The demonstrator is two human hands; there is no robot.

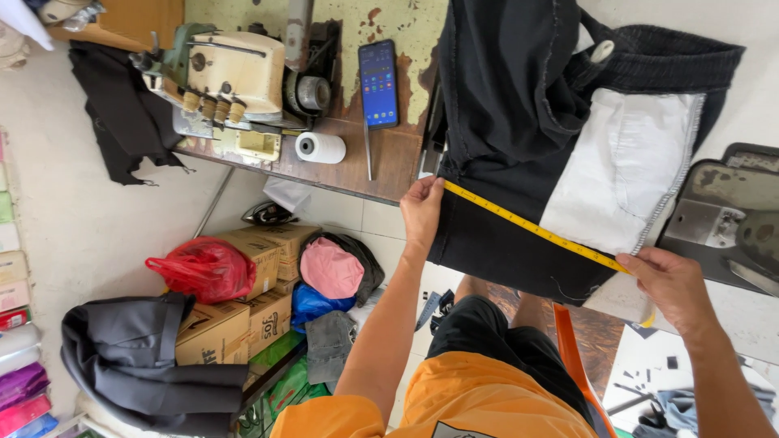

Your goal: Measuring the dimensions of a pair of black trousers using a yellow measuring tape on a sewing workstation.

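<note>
A sewing machine (223, 81) and phone (378, 83) sit on the counter (381, 166); the left hand (422, 212) pins a yellow measuring tape (527, 225) to the edge of black shorts (519, 122); the right hand (669, 284) pinches its far end; the reading looks truest with the tape taut and the cloth flat.

I have only the one head-worn view, looking steeply down from just above my own lap, close over the wooden worktable (381, 162) edge, with the tiled floor (357, 215) farther below.
</note>
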